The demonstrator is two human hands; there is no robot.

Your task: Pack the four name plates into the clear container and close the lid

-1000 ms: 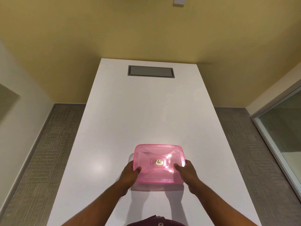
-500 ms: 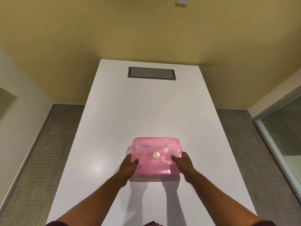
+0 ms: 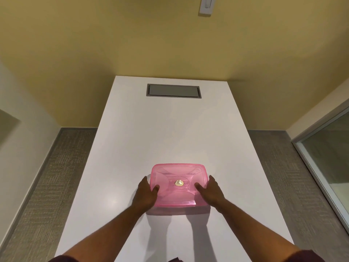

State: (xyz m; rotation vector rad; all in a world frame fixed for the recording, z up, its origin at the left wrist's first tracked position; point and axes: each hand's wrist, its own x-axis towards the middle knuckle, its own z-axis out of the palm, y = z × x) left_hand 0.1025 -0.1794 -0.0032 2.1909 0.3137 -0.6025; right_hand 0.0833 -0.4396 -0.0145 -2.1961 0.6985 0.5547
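The clear container (image 3: 178,208) with its pink lid (image 3: 178,184) on top sits on the white table (image 3: 170,133), toward its near end. The left hand (image 3: 145,193) grasps it at 9 o'clock, thumb on the lid; the right hand (image 3: 211,191) grasps it at 3 o'clock likewise. A gold sticker (image 3: 179,183) marks the lid's centre. At 12 o'clock, well apart, lies a grey hatch (image 3: 173,91). Name plates cannot be made out.
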